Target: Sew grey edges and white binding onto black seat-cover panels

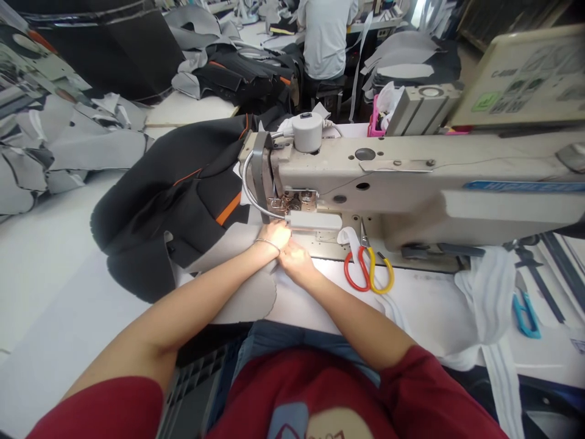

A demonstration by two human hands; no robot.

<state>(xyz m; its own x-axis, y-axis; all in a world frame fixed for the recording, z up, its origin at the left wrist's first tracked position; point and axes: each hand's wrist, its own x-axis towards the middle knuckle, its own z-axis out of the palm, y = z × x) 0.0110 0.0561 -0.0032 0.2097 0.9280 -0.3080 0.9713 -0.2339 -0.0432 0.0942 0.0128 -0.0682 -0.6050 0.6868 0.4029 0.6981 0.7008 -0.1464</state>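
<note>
My left hand [275, 234] is closed on the edge of a black and grey fabric piece [231, 244], just in front of the sewing machine's [329, 174] needle area. Pressed close beside it, my right hand [297, 261] has its fingers curled together at the same edge; the fingertips are partly hidden. The fabric carries orange strips and spreads left of the machine, its pale grey underside turned up near my wrist. A white lamp bar [315, 220] sits just above my hands.
Scissors with red and yellow handles [371, 271] lie right of my hands. White elastic band [491, 292] trails over the table's right side, near blue-handled snips [526, 314]. Fabric piles [247, 76] stand behind, and a person in a light shirt [325, 36] sits beyond.
</note>
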